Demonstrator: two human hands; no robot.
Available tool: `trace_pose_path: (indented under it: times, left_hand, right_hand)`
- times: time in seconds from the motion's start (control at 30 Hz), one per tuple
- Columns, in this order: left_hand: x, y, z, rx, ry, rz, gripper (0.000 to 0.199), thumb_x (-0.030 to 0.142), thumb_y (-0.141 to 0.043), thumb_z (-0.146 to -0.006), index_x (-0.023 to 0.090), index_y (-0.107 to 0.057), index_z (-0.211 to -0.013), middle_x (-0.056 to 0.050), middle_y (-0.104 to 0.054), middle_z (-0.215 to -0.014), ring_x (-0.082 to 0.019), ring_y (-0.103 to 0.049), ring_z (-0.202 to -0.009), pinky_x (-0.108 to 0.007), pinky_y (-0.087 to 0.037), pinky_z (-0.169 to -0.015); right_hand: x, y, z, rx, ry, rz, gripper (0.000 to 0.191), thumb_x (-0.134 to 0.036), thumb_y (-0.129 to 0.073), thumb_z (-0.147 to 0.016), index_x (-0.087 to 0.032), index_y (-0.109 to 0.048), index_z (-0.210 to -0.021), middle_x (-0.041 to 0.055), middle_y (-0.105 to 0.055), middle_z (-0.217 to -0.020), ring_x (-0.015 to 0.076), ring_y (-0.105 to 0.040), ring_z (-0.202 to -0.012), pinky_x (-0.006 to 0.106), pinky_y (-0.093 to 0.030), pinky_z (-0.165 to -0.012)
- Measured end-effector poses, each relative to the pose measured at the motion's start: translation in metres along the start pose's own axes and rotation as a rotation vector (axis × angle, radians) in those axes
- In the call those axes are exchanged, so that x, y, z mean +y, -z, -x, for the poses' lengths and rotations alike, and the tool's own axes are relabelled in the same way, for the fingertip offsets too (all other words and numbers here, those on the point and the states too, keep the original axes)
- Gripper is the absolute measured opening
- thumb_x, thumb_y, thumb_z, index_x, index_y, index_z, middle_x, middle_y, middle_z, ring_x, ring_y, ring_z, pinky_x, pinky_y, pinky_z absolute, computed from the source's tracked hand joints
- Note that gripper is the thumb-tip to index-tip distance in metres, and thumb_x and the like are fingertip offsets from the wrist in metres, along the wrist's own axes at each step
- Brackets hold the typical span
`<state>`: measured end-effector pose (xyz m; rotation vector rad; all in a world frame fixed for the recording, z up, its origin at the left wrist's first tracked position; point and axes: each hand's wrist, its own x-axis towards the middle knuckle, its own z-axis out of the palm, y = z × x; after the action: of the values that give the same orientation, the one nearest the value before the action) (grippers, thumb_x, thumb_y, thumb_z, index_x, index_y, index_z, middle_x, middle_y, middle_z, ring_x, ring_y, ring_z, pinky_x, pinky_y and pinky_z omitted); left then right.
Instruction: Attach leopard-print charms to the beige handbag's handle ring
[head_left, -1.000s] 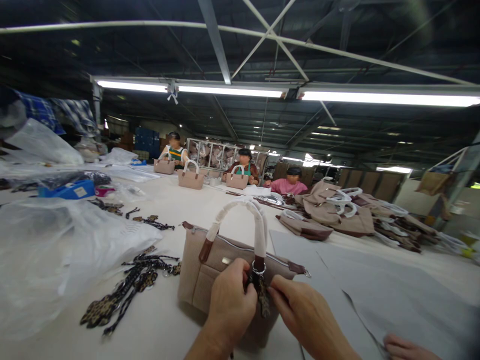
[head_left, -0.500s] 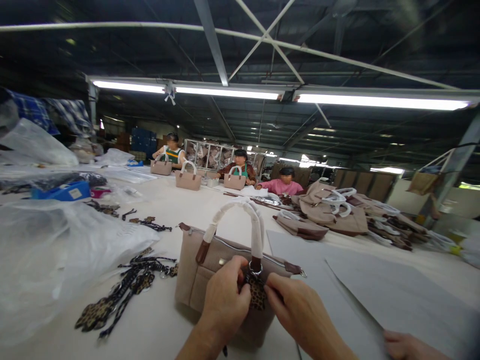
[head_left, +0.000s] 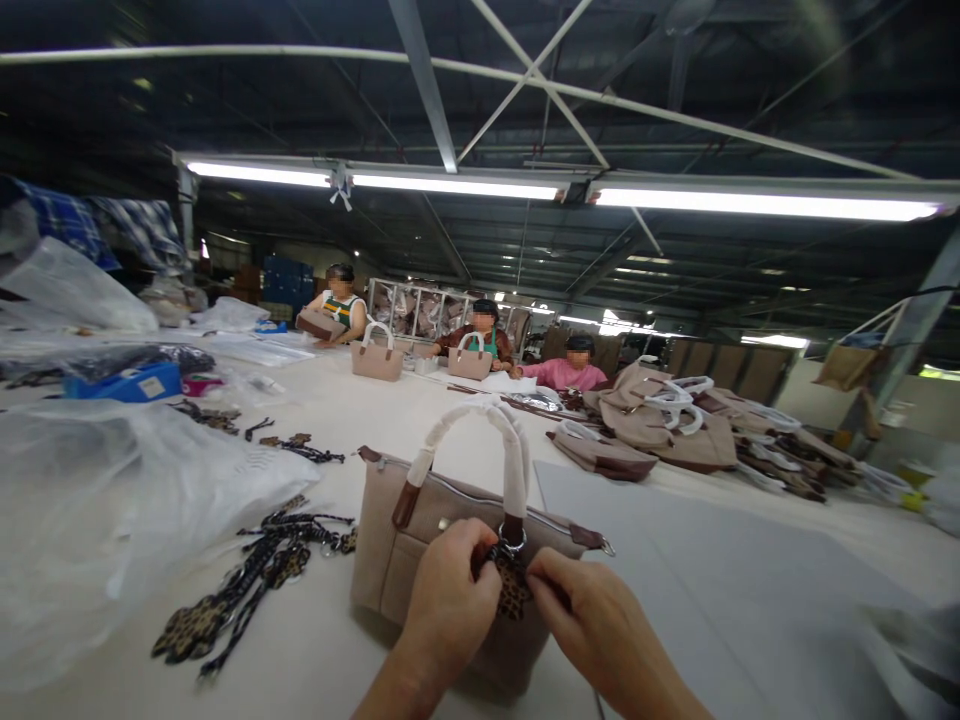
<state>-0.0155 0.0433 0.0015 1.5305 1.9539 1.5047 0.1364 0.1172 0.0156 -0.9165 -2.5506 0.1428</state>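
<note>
A beige handbag (head_left: 405, 540) with brown trim and wrapped handles stands upright on the table before me. From a metal ring (head_left: 512, 540) at the base of its right handle end hangs a leopard-print charm (head_left: 513, 590). My left hand (head_left: 459, 580) is closed in a pinch at the charm's left side, by its dark cord. The fingers of my right hand (head_left: 577, 600) pinch the charm's right edge. Both hands are in front of the bag's face. To the left lie more leopard-print charms (head_left: 191, 625) with black braided cords.
Clear plastic sheeting (head_left: 135, 520) covers the table's left side. A heap of beige bags (head_left: 675, 430) lies at the right, behind grey sheets (head_left: 690, 560). Co-workers (head_left: 480, 335) sit across the table with more bags. Something blurred (head_left: 907, 650) is at the lower right.
My hands have shifted only slightly around the charm. The other person's hand at the lower right is gone, and a blurred thing shows there. The co-worker at far left has tilted a bag.
</note>
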Motion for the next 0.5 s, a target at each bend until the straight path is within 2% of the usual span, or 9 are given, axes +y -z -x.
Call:
trace_pose_path:
  times: [0.13,0.27,0.4,0.5]
  left_hand:
    - [0.002,-0.006,0.003,0.049,-0.016,-0.026,0.022,0.002,-0.046,-0.070,0.020,-0.056,-0.077,-0.002,-0.062,-0.081,-0.019,-0.056,-0.080,-0.029,-0.038,-0.069]
    - [-0.002,-0.009,0.003,0.040,0.020,0.026,0.021,0.004,-0.048,-0.070,0.021,-0.056,-0.080,0.000,-0.062,-0.077,-0.018,-0.057,-0.075,-0.027,-0.039,-0.067]
    - [-0.003,-0.003,0.000,-0.014,0.050,0.133,0.023,0.010,-0.050,-0.075,0.021,-0.063,-0.091,0.000,-0.066,-0.076,-0.017,-0.060,-0.071,-0.027,-0.041,-0.066]
    - [0.001,0.006,-0.002,-0.042,0.014,0.178,0.025,0.017,-0.044,-0.084,0.021,-0.068,-0.089,-0.002,-0.070,-0.082,-0.019,-0.063,-0.078,-0.028,-0.043,-0.073]
  right_hand:
    - [-0.001,-0.001,-0.001,0.007,0.003,0.009,0.024,-0.023,-0.041,-0.090,-0.024,-0.060,-0.075,0.0019,-0.070,-0.071,0.0215,-0.065,-0.068,0.030,-0.027,-0.058]
    - [-0.001,-0.005,-0.002,0.032,-0.002,-0.004,0.022,-0.022,-0.043,-0.091,-0.023,-0.058,-0.075,0.0006,-0.068,-0.068,0.0195,-0.063,-0.066,0.029,-0.028,-0.058]
    - [-0.004,-0.003,-0.004,0.022,-0.016,0.008,0.021,-0.020,-0.045,-0.091,-0.023,-0.058,-0.074,0.0009,-0.070,-0.072,0.0198,-0.064,-0.070,0.029,-0.028,-0.059]
    - [-0.007,-0.001,-0.007,-0.030,-0.015,0.017,0.020,-0.018,-0.045,-0.092,-0.022,-0.059,-0.078,0.0027,-0.072,-0.079,0.0218,-0.066,-0.077,0.029,-0.030,-0.062]
